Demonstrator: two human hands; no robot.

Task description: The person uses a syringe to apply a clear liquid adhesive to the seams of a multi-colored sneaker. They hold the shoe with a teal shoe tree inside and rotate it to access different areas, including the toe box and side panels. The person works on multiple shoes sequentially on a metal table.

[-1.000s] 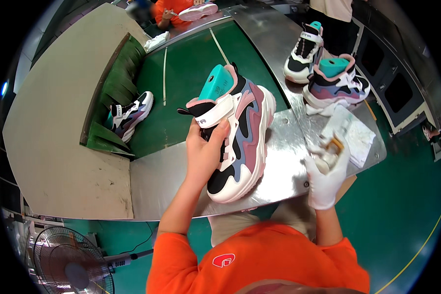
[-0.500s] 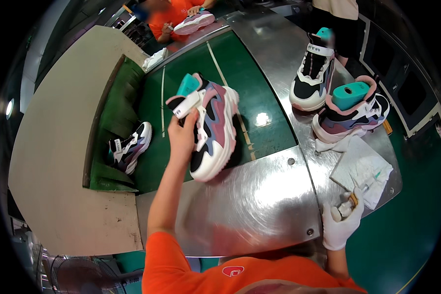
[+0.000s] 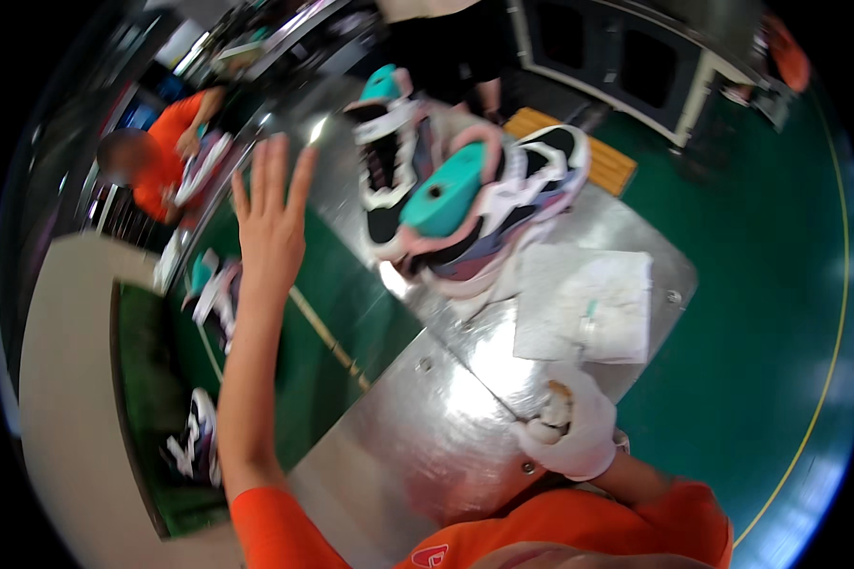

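Five shoes [image 3: 382, 226] [image 3: 517, 213] [image 3: 220, 299] [image 3: 199, 436] [image 3: 204, 166]: two upper centre, three left. Two turquoise inserts [image 3: 451, 180] [image 3: 381, 85], upper centre. One white glove [image 3: 584, 441], lower right.

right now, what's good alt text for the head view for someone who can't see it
Bare left hand stretched out, fingers spread, over a green surface; the white-gloved right hand holds a small blurred object. Beyond it, two multicoloured shoes with teal inserts stand on a metal table near a white cloth.
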